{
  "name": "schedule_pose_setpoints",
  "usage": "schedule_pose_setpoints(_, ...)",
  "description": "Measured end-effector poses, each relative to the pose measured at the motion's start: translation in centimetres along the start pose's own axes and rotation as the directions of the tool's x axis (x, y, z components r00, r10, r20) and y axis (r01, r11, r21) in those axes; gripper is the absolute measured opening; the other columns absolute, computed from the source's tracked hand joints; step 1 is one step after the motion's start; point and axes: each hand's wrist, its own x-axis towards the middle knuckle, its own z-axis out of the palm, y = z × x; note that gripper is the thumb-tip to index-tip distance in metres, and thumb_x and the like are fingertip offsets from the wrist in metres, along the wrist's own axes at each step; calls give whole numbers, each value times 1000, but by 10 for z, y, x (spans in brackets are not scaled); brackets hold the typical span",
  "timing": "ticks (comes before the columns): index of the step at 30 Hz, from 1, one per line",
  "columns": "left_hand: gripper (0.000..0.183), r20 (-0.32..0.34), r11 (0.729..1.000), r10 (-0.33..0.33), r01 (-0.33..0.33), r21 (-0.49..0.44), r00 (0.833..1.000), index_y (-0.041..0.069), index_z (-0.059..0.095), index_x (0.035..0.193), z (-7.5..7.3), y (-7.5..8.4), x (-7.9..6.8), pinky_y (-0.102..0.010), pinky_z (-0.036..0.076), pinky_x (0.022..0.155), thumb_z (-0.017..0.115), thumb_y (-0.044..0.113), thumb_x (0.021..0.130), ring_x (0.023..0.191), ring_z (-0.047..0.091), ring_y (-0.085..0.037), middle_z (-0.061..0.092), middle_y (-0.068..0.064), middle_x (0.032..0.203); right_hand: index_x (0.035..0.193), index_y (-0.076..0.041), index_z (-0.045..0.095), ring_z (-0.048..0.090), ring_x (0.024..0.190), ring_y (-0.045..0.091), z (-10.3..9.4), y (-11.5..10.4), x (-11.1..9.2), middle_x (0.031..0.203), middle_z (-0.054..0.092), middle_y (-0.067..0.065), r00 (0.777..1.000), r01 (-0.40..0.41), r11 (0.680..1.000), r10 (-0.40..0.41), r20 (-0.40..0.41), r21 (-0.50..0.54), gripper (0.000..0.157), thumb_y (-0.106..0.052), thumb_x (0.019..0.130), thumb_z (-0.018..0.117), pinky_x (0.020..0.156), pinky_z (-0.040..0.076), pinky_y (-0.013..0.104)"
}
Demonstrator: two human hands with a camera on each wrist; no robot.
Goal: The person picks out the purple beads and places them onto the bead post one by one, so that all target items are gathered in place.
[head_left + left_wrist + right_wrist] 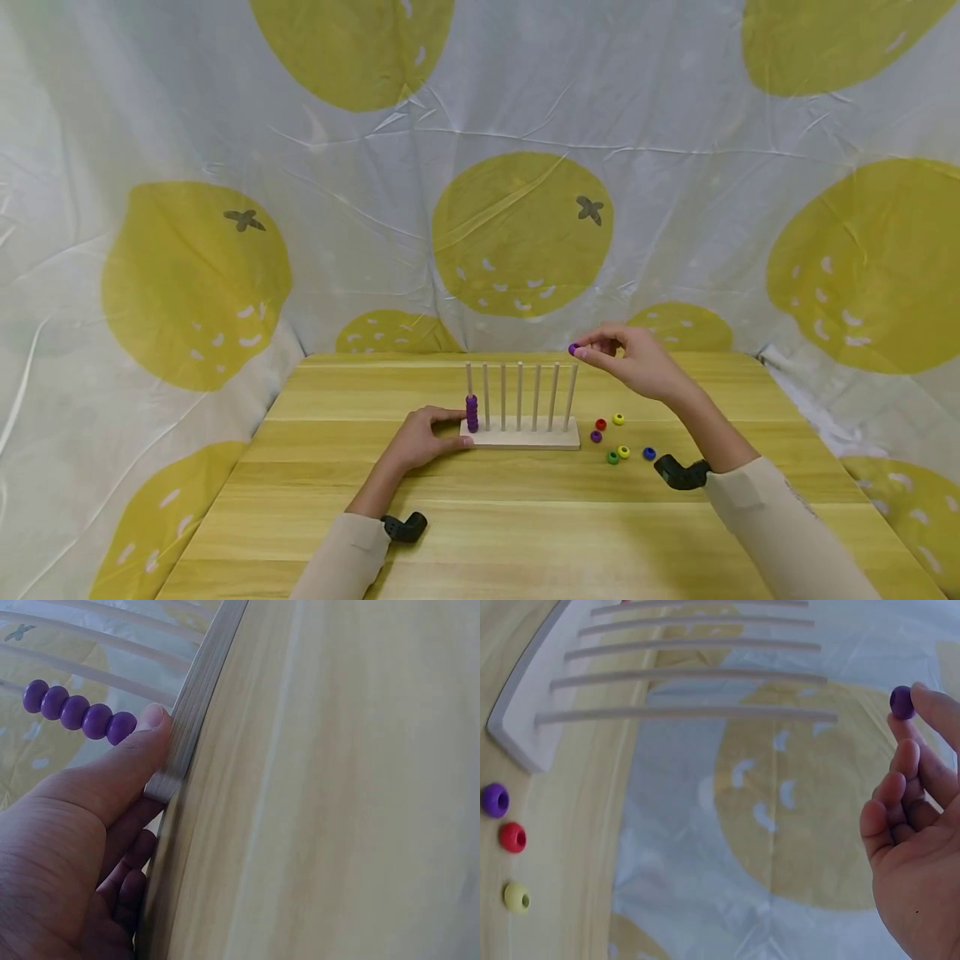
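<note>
A wooden peg stand [521, 439] with a row of upright pegs stands on the table. Several purple beads [73, 712] are stacked on its leftmost peg. My left hand [422, 437] grips the left end of the base between thumb and fingers, beside that stack. Up near the top of the rightmost peg, my right hand [637, 362] pinches a single purple bead [902, 703] between thumb and index finger. In the right wrist view this bead is apart from the peg tips, and the other fingers are curled loosely below it.
Right of the stand lie loose beads: a red bead [601, 425], a purple bead [596, 437], two yellow ones, a green bead [612, 457] and a blue bead [649, 453]. A lemon-patterned cloth [360, 233] hangs behind the wooden table [495, 533].
</note>
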Motion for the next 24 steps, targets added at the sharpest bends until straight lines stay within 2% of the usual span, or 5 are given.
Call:
schedule_pose_setpoints(15, 55, -2, 1000, 0, 0, -22, 1000, 26, 74, 129, -1, 3, -1, -54, 44, 115, 87, 49, 81, 134, 57, -32, 70, -3, 134, 114, -20, 78, 52, 77, 23, 35, -26, 36, 89, 63, 2, 997, 65, 996, -68, 49, 56, 23, -37, 99, 70, 65, 42, 30)
schedule_pose_setpoints(24, 56, 6, 1000, -5, 5, -17, 1000, 27, 74, 129, -2, 1, 0, -55, 44, 114, 87, 50, 80, 134, 58, -32, 70, -2, 134, 106, -22, 79, 55, 76, 21, 60, -41, 53, 87, 64, 0, 989, 117, 991, -122, 88, 68, 20, -38, 98, 71, 66, 46, 30)
